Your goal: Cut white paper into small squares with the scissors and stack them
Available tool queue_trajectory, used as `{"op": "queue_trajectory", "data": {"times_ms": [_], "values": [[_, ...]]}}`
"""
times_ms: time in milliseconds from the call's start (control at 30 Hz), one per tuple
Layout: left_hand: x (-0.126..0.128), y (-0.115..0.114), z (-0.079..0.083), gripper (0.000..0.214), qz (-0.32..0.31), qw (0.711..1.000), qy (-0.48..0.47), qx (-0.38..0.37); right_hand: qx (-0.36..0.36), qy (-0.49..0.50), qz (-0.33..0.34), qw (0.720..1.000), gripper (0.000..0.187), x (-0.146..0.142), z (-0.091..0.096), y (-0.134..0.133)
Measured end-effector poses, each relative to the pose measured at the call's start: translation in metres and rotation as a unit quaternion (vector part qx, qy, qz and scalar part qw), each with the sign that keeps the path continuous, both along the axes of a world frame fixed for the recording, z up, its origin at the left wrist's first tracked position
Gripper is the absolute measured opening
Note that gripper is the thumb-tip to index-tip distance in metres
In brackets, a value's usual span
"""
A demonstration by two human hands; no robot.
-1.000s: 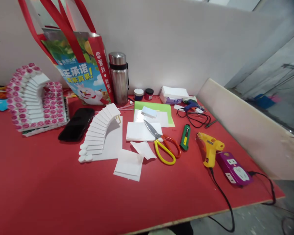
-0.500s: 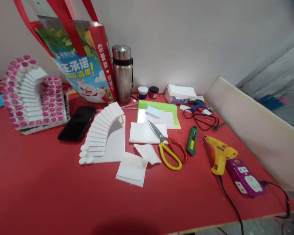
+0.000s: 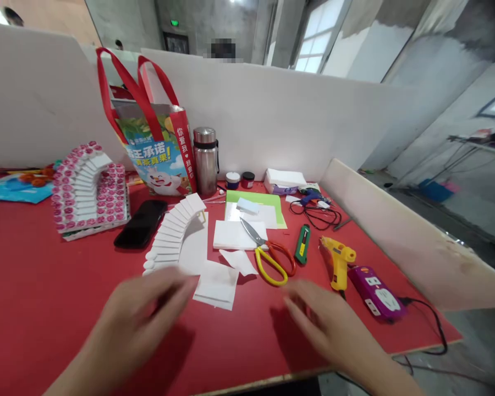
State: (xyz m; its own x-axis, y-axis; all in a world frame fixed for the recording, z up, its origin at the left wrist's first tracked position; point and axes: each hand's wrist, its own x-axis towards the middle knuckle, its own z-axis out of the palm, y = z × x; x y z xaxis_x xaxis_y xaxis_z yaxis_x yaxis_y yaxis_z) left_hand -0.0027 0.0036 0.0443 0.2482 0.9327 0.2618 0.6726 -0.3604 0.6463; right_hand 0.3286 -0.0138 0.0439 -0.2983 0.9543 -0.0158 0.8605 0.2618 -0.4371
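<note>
One red tabletop [image 3: 235, 349], white partition [image 3: 272, 121], grey walls [image 3: 132, 25] beyond.

A bag [image 3: 160, 165] and a flask [image 3: 206, 168] line the back edge of a red table [image 3: 231, 352]; paper squares [image 3: 216, 281] lie near its middle, a glue gun [image 3: 339, 264] toward its right edge.

Saw left hand [image 3: 142, 311], blurred, at seven o'clock, near white stair model [image 3: 172, 231]; saw right hand [image 3: 324, 316] at five, loosely curled, near red-and-yellow scissors [image 3: 267, 242]. Spotted yellow glue gun [image 3: 339, 257] and purple power strip [image 3: 375, 292] toward four, flask [image 3: 206, 165] and bag [image 3: 159, 162] toward ten.
</note>
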Motion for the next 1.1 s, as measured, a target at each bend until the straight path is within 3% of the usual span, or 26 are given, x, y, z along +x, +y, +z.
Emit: {"op": "queue_trajectory", "data": {"times_ms": [67, 133, 233, 367, 533, 733, 867, 967, 1033, 1100], "values": [[0.027, 0.055, -0.005, 0.024, 0.016, 0.999, -0.025, 0.043, 0.055, -0.114, -0.042, 0.991, 0.038, -0.012, -0.01, 0.04], [0.049, 0.102, -0.02, 0.024, -0.034, 0.996, 0.001, 0.084, 0.056, -0.193, -0.054, 0.978, 0.046, -0.022, -0.023, 0.069], [0.066, 0.139, -0.05, 0.03, -0.091, 0.988, 0.108, 0.064, 0.027, -0.246, -0.046, 0.968, 0.051, -0.028, -0.037, 0.088], [0.066, 0.14, -0.071, 0.038, -0.096, 0.984, 0.15, 0.03, 0.015, -0.247, -0.071, 0.966, 0.054, -0.026, -0.044, 0.075], [0.061, 0.13, -0.066, 0.054, -0.082, 0.984, 0.161, 0.005, -0.031, -0.232, -0.135, 0.963, 0.053, -0.02, -0.039, 0.055], [0.058, 0.128, -0.066, 0.05, -0.093, 0.978, 0.185, 0.016, -0.027, -0.257, -0.156, 0.953, 0.046, -0.017, -0.038, 0.063], [0.047, 0.127, -0.071, 0.053, -0.089, 0.986, 0.144, -0.009, -0.044, -0.279, -0.128, 0.951, 0.035, -0.017, -0.026, 0.074], [0.04, 0.127, -0.073, 0.057, -0.102, 0.989, 0.101, -0.037, -0.002, -0.275, -0.095, 0.957, 0.03, -0.022, -0.008, 0.088], [0.039, 0.128, -0.076, 0.056, -0.108, 0.991, 0.072, -0.04, 0.065, -0.216, -0.044, 0.973, 0.029, -0.03, -0.003, 0.103], [0.041, 0.129, -0.079, 0.055, -0.112, 0.992, 0.044, -0.024, 0.124, -0.102, 0.057, 0.985, 0.021, -0.043, -0.01, 0.119]]}}
